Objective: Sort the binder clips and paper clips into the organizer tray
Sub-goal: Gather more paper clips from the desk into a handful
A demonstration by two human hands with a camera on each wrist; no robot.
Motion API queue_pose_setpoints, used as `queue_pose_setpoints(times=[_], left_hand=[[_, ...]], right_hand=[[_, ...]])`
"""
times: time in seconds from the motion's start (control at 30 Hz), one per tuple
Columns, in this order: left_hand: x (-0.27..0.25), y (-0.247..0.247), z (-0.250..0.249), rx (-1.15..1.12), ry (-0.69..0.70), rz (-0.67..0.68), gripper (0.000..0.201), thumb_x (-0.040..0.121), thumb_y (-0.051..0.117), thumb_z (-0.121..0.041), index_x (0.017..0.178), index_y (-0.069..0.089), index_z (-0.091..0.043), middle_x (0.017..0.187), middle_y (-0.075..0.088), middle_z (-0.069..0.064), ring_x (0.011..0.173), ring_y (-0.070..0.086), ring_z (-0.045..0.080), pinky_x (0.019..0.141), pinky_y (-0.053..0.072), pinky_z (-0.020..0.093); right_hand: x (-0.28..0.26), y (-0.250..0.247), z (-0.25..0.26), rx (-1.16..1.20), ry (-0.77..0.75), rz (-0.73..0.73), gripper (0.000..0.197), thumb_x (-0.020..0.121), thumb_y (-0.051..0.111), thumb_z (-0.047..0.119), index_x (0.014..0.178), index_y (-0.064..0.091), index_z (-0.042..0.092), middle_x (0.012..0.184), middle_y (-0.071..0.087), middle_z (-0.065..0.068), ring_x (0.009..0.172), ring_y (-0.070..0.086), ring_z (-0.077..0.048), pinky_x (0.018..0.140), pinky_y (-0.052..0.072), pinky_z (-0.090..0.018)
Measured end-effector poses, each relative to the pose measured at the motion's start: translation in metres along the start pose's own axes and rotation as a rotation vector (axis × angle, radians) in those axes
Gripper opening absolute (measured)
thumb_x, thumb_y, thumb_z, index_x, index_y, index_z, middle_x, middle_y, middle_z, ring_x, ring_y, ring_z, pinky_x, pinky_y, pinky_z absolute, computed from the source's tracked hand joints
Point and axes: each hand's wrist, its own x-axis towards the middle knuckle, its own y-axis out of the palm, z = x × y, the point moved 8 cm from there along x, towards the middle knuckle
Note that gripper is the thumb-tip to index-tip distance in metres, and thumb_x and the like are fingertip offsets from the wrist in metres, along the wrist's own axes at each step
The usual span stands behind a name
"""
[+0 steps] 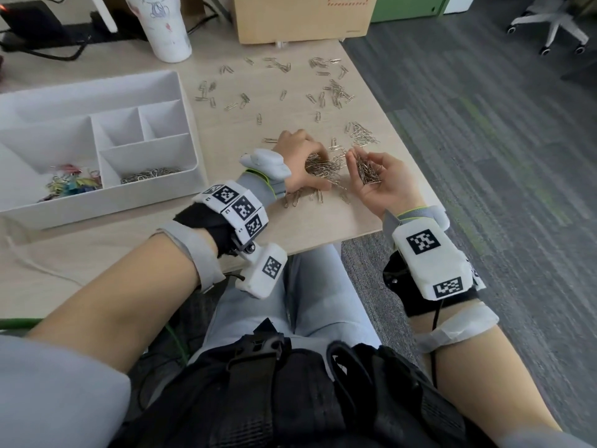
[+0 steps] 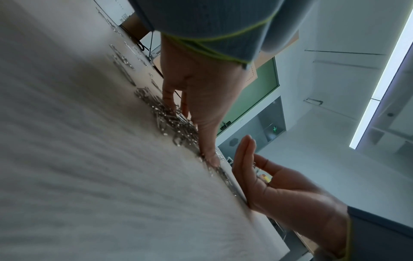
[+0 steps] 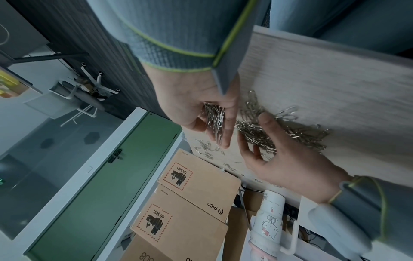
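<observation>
Far to the left of both hands sat the white organizer tray; coloured binder clips lay in its near left compartment and a layer of paper clips in the near right one. Beyond the tray stood a white tumbler and, to its right, a cardboard box.

The left hand lay palm down on the table, its fingers curled over a heap of paper clips, raking them together rather than lifting any. Just right of it, almost touching, the right hand was turned palm up and cupped, fingers curled round a bunch of paper clips.

Beyond both hands, loose paper clips were scattered across the tabletop, with a small cluster just past the right hand's fingertips. Far right, on the carpet, stood an office chair base.
</observation>
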Motion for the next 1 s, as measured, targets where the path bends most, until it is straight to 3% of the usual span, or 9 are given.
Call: queue_pose_setpoints(times=[0.13,0.33,0.43,0.5,0.67,0.73,0.83,0.93,1.0], left_hand=[[0.009,-0.007,0.005,-0.086,-0.007,-0.1,0.036,0.073,0.073,-0.038,0.104,0.067,-0.021,0.112,0.057,0.011,0.107,0.052,0.026,0.08,0.034,0.025],[0.018,-0.015,0.015,-0.122,-0.063,-0.134,0.027,0.075,0.073,-0.03,0.1,0.07,-0.02,0.105,0.064,0.005,0.099,0.059,0.024,0.072,0.036,0.019],[0.019,-0.02,0.024,-0.23,-0.108,-0.16,0.023,0.073,0.076,-0.027,0.093,0.072,-0.017,0.086,0.064,-0.002,0.082,0.067,0.029,0.056,0.039,0.003],[0.018,-0.025,0.028,-0.29,-0.12,-0.185,0.026,0.071,0.078,-0.025,0.093,0.072,-0.013,0.085,0.065,-0.001,0.077,0.068,0.027,0.055,0.041,0.001],[0.019,-0.042,0.028,-0.391,-0.094,-0.249,0.032,0.068,0.079,-0.023,0.096,0.072,-0.009,0.089,0.07,0.006,0.061,0.054,-0.003,0.06,0.037,0.002],[0.022,-0.047,0.021,-0.445,-0.053,-0.238,0.032,0.067,0.08,-0.024,0.095,0.073,-0.01,0.085,0.068,0.004,0.059,0.054,-0.006,0.065,0.041,0.007],[0.024,-0.051,0.002,-0.47,0.006,-0.173,0.031,0.067,0.08,-0.021,0.094,0.073,-0.008,0.084,0.069,0.008,0.072,0.058,0.01,0.075,0.046,0.024],[0.029,-0.052,-0.015,-0.463,0.061,-0.139,0.027,0.068,0.08,-0.02,0.092,0.073,-0.009,0.081,0.068,0.009,0.072,0.059,0.011,0.076,0.048,0.025],[0.032,-0.05,-0.023,-0.436,0.094,-0.13,0.025,0.069,0.079,-0.019,0.091,0.074,-0.012,0.08,0.068,0.004,0.066,0.057,-0.002,0.075,0.046,0.019]], right_hand=[[0.002,0.0,0.001,-0.019,-0.007,-0.01,0.015,0.088,0.045,-0.006,0.085,0.059,-0.011,0.086,0.061,-0.02,0.056,0.069,-0.031,0.062,0.06,-0.031],[0.006,0.004,0.002,-0.041,-0.006,0.01,0.013,0.087,0.046,-0.007,0.084,0.058,-0.01,0.095,0.058,-0.02,0.078,0.064,-0.033,0.064,0.06,-0.033],[0.009,0.006,0.003,-0.043,0.004,0.014,0.013,0.088,0.046,-0.008,0.086,0.059,-0.01,0.108,0.057,-0.022,0.088,0.063,-0.038,0.066,0.06,-0.038],[0.01,0.008,0.002,-0.029,0.02,0.021,0.015,0.089,0.044,-0.007,0.087,0.058,-0.01,0.109,0.056,-0.025,0.095,0.061,-0.039,0.069,0.059,-0.042],[0.015,0.015,-0.003,-0.064,0.014,0.011,0.013,0.093,0.041,-0.002,0.091,0.053,-0.007,0.09,0.061,-0.022,0.091,0.062,-0.042,0.081,0.054,-0.049],[0.02,0.018,-0.007,-0.047,0.025,0.02,0.013,0.094,0.041,0.0,0.104,0.049,-0.005,0.106,0.061,-0.024,0.1,0.061,-0.044,0.073,0.057,-0.049],[0.027,0.023,-0.018,-0.057,0.076,0.027,0.025,0.096,0.041,0.005,0.118,0.047,-0.003,0.134,0.049,-0.026,0.094,0.06,-0.045,0.069,0.059,-0.046],[0.026,0.034,-0.026,-0.118,0.115,0.063,0.019,0.096,0.039,0.008,0.096,0.053,-0.004,0.12,0.053,-0.026,0.088,0.06,-0.04,0.067,0.057,-0.039],[0.026,0.042,-0.028,-0.124,0.116,0.088,0.024,0.097,0.036,0.009,0.091,0.055,-0.004,0.102,0.058,-0.022,0.086,0.059,-0.035,0.063,0.058,-0.038]])
